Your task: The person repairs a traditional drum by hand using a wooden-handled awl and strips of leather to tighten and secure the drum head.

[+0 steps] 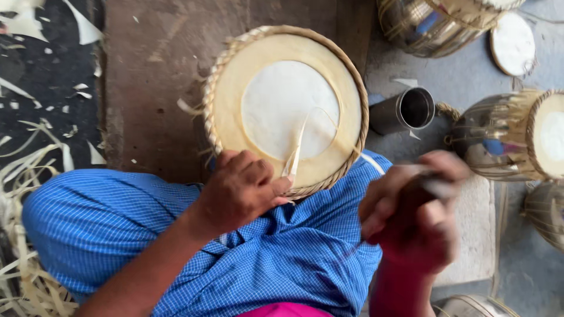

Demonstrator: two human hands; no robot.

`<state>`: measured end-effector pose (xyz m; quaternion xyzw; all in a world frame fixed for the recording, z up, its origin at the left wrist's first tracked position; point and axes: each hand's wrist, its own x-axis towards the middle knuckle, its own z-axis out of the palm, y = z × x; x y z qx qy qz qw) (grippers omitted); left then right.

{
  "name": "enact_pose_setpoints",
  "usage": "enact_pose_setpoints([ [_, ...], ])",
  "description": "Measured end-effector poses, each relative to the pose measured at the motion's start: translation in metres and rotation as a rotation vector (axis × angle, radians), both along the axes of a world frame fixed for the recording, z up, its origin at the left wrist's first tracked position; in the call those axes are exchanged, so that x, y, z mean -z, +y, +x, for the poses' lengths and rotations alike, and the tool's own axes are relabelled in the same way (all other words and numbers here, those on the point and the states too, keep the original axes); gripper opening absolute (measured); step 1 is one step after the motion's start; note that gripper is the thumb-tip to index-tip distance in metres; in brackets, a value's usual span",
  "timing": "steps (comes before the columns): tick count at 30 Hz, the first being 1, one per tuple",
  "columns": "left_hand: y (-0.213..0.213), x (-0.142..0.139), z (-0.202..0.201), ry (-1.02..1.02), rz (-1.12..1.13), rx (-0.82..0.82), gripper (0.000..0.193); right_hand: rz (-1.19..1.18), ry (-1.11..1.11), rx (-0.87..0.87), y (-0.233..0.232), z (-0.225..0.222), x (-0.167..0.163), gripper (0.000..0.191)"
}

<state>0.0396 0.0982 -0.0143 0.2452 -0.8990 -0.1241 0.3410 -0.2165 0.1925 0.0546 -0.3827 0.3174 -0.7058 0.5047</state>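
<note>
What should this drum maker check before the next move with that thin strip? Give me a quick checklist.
1. Drum steady against the lap: ok.
2. Left hand pinching the pale strip at the drum's near rim: ok.
3. Strip lying across the white skin centre: ok.
4. Right hand gripping a tool: cannot tell, blurred.
5. Braided rim intact: ok where visible.
6. Metal cup apart from the drum: ok.

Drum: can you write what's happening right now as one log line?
left hand: pinching strip on drum | right hand: blurred, gripping dark tool | drum: between knees | cup: beside drum
</note>
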Motion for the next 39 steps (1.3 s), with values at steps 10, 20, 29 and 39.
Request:
enact_pose_setpoints([
  [10,0.023,0.018,-0.019,0.048,-0.041,-0.211,0.033,-0.173,0.252,0.38,-0.052,0.04,-0.017,0.039],
  [20,0.022,0.028,-0.015,0.048,-0.056,-0.207,0.029,-0.032,0.336,0.417,-0.073,0.066,-0.007,0.039],
  [29,0.018,0.021,-0.015,0.045,-0.03,-0.203,0.03,-0.136,0.392,0.216,-0.046,0.087,-0.035,0.012],
  [39,0.031,0.04,-0.019,0.138,-0.079,-0.259,0.016,-0.013,0.67,0.319,0.019,-0.044,0.016,0.022],
])
